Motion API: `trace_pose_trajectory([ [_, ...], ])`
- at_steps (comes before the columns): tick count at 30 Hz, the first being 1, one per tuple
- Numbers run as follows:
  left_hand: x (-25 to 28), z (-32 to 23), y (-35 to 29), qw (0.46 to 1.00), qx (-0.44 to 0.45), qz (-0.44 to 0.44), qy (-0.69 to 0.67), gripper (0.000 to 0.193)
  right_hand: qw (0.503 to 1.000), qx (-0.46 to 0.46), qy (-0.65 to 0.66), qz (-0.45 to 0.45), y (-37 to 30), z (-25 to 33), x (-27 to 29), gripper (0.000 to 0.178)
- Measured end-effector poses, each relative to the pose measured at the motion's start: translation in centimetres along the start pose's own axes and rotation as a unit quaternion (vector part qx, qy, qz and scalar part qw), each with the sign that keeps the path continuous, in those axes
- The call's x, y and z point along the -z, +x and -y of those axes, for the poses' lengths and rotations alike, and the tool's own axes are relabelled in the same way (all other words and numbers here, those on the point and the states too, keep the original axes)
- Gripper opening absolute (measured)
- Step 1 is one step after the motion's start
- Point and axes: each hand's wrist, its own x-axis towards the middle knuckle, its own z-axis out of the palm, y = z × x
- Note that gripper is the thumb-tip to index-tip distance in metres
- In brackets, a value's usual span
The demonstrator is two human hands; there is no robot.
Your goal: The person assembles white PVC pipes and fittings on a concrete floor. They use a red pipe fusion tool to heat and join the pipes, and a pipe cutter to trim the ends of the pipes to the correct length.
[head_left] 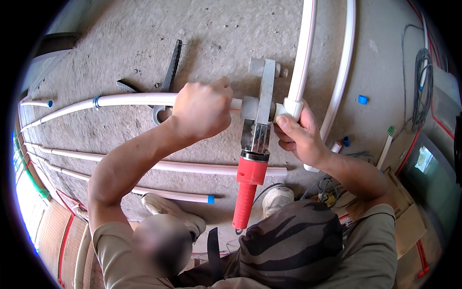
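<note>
A pipe fusion iron (262, 98) with a red handle (250, 192) lies between my hands, its grey heating sockets on a flat metal plate. My left hand (202, 108) is closed round a white pipe (139, 99), whose end meets the socket's left side. On the other side, my right hand (303, 137) grips a white elbow fitting (292, 106) pressed against the heating piece. Another white pipe (303, 48) runs up and away from that elbow. Behind the left-hand pipe lies a dark tool with a toothed arm (172, 65), probably a pipe cutter, partly hidden.
More white pipes (216, 168) lie on the rough concrete floor, one with a blue end (211, 199). A blue cap (363, 99) is to the right. Coiled grey cable (422, 91) and a cardboard box (409, 226) are at the far right. My shoes (278, 198) are close by.
</note>
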Motion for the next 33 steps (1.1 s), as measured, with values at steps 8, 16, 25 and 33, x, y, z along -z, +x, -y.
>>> trace_pose_trajectory([
  [8, -0.7, 0.0, -1.3, 1.000, 0.002, -0.022, -0.001, 0.008, 0.999, -0.011, -0.019, -0.029, -0.2, -0.5, -1.3, 0.037],
  [16, -1.0, 0.9, -4.8, 0.997, 0.021, 0.065, -0.027, 0.013, 0.997, -0.046, -0.035, -0.044, -1.2, -2.7, -4.3, 0.029],
  [25, -2.9, 1.4, -8.1, 0.999, 0.006, 0.000, -0.054, 0.014, 0.997, -0.021, -0.065, -0.037, -1.7, -5.7, -5.8, 0.024],
  [33, -3.5, 1.7, -6.1, 0.998, 0.001, 0.035, -0.042, 0.013, 0.996, -0.035, -0.068, -0.043, -1.0, -5.1, -3.7, 0.024],
])
